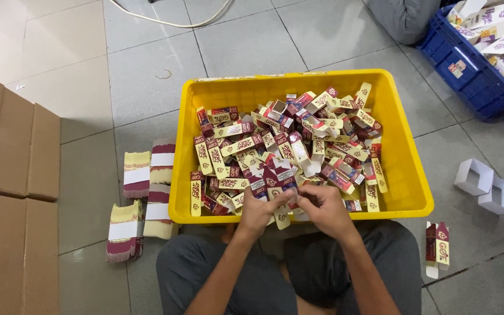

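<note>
**Small carton held for folding over the yellow crate**

A maroon-and-yellow carton is pinched between the fingers of the left hand and the right hand, both closed on it, at the near rim of the yellow crate. Folding appears to be in hand; flap tucking is judged to need fine fingertip alignment. Folded cartons are heaped inside the crate. Banded flat stacks lie left of it, a blue crate beyond on the right, all on a grey tiled floor.

The person wears dark grey trousers with soft folds; both forearms are bare, no sleeves, watch or rings showing.
</note>
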